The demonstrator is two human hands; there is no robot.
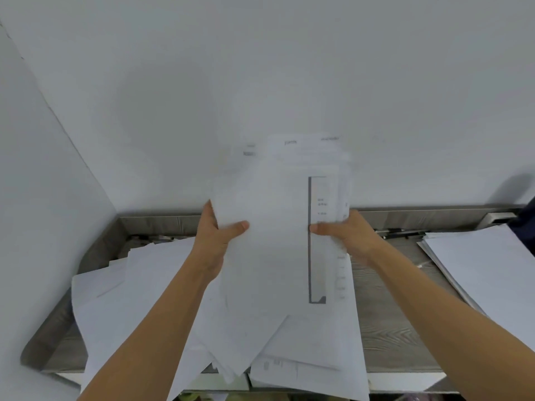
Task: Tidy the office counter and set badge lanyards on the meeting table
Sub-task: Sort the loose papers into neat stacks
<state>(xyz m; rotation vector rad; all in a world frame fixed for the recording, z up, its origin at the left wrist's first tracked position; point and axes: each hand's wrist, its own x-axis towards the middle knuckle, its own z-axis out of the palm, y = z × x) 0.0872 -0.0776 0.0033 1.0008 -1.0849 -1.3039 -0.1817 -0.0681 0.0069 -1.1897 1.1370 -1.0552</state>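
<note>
I hold a sheaf of papers point(275, 212) upright in front of me, its lower edges hanging unevenly over the table point(390, 328). My left hand point(215, 238) pinches the left edge, thumb flat across the front and fingers hidden behind. My right hand point(344, 233) does the same on the right edge, thumb lying by a printed grey bar. Both hands are closed on the sheaf, one at each side, about halfway up.

The sheets are light, thin and floppy, and they slide easily on one another. The top corners are fanned out and the bottom ones splay, so I judge the bundle is not yet squared. The side edges at mid-height look like the best place to take hold, with firm thumb pressure so nothing slips out or creases.

More loose sheets point(130, 285) lie scattered on the left of the table, a neater stack point(477, 261) sits at the right, and some pens point(402, 233) lie along the back. I see no lanyards here
</note>
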